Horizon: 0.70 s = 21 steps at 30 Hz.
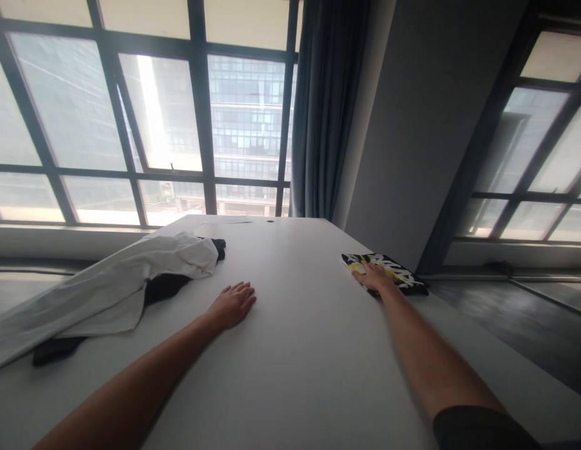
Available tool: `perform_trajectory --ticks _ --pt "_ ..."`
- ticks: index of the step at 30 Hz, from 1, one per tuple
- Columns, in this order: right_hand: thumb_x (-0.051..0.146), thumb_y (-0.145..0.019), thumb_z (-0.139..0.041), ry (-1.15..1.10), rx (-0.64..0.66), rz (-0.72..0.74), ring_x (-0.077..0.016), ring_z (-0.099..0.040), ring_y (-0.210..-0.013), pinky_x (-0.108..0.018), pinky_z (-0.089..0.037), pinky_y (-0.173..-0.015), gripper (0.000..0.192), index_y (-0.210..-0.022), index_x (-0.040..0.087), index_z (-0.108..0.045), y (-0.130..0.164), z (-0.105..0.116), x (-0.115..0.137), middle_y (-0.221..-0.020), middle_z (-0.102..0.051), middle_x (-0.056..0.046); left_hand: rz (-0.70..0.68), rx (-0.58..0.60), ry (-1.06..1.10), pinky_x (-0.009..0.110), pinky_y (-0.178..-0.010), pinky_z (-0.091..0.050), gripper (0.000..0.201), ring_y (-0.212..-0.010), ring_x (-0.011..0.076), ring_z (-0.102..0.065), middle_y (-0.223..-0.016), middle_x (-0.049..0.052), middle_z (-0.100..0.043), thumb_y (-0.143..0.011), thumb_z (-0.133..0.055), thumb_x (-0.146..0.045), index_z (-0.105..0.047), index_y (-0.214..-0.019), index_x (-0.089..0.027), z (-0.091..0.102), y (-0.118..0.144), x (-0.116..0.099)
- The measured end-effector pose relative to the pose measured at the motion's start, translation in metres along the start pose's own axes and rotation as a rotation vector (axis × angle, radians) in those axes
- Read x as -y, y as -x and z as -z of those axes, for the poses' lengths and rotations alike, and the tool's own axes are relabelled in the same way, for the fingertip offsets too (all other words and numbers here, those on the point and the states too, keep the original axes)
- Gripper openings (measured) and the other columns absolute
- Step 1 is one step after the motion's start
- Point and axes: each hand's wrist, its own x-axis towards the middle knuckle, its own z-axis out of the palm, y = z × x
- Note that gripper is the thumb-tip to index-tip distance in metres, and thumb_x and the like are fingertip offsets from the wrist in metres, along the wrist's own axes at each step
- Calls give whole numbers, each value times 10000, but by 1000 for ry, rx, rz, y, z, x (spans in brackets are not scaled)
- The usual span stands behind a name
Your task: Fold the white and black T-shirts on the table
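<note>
My left hand [232, 305] lies flat on the white table [290, 362], fingers stretched out and holding nothing. Off to its left is a spread white garment [126, 281], possibly trousers, with black cloth [166, 287] showing from under it. On the table's right side, my right hand [372, 276] rests with its fingers extended on a folded black, white and yellow patterned garment [403, 277]. The cloth lies flat beneath the palm, close to the table's right edge.
A small round dark hole [270, 220] and a thin white sheet [227, 220] are at the table's far end. Beyond stand large framed windows [247, 119], a blue-grey curtain [323, 125] and a grey pillar [412, 125]. Grey floor [520, 319] shows at the right.
</note>
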Motion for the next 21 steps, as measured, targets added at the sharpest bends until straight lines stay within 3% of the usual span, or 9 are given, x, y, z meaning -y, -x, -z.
perform_trajectory --ticks 6,10,13,15,18,21 --pt "620 -916 -408 -1 -47 -4 -371 -249 -1463 -664 -223 -1098 749 -1521 181 -373 -4 -1 -13 -1557 -355 -206 -1 17 -18 529 -1188 -268 522 -1454 283 -364 -1542 116 -454 -991 -308 -485 -566 -1362 -224 0 2 -2" --pt "654 -893 -436 56 -100 33 -381 -237 -1466 -673 -173 -1115 811 -1527 155 -350 -1 1 -5 -1568 -329 -218 -39 2 -15 509 -1162 -322 507 -1416 289 -421 -1502 113 -507 -982 -331 -493 -604 -1320 -231 3 1 1" --pt "633 -934 -385 73 -130 138 -333 -196 -1492 -628 -135 -1156 791 -1546 139 -300 5 3 24 -1599 -285 -199 -122 -9 17 442 -1074 -433 464 -1263 285 -574 -1375 100 -628 -954 -393 -505 -670 -1227 -253 15 -8 16" --pt "608 -962 -355 58 -77 250 -301 -196 -1498 -581 -144 -1175 734 -1534 150 -329 14 2 53 -1606 -283 -182 -107 -34 19 430 -1030 -463 447 -1168 297 -628 -1295 109 -675 -933 -431 -503 -701 -1174 -240 30 -17 35" --pt "557 -977 -384 44 4 369 -288 -253 -1480 -524 -178 -1177 620 -1468 183 -445 33 -5 95 -1581 -350 -160 112 -192 -66 479 -1081 -399 384 -1212 340 -587 -1290 125 -672 -895 -514 -444 -713 -1127 -211 59 -31 69" --pt "435 -1018 -313 -4 4 457 -260 -464 -1337 -429 -321 -1106 486 -1335 177 -577 50 -11 119 -1446 -526 -153 314 -321 -94 529 -1069 -383 396 -1243 382 -545 -1290 178 -650 -906 -520 -388 -665 -1171 -132 86 -36 104"
